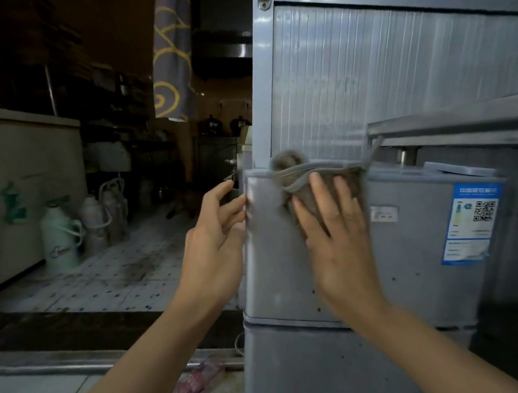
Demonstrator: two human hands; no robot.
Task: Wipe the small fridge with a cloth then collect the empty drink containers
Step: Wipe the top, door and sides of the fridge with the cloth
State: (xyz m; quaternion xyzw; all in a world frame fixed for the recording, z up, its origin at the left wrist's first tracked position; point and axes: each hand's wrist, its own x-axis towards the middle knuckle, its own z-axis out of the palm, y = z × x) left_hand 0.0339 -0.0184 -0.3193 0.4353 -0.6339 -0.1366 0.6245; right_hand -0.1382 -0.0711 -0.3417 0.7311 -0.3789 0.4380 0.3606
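The small grey fridge [414, 252] stands right of centre, with a blue label near its upper right corner. A grey-brown cloth [297, 172] lies over the top left edge of its upper door. My right hand [334, 236] presses flat on the cloth against the door front, fingers spread. My left hand [213, 234] rests with its fingertips on the fridge's left edge and holds nothing. No drink container on or by the fridge is clear to me.
A grey ribbed cabinet [398, 65] rises behind the fridge, and a metal shelf [457, 123] juts over its top right. Pale thermos jugs [60, 240] stand on the tiled floor at left by a white chest [17, 154]. A pink wrapper [193, 390] lies at the fridge's foot.
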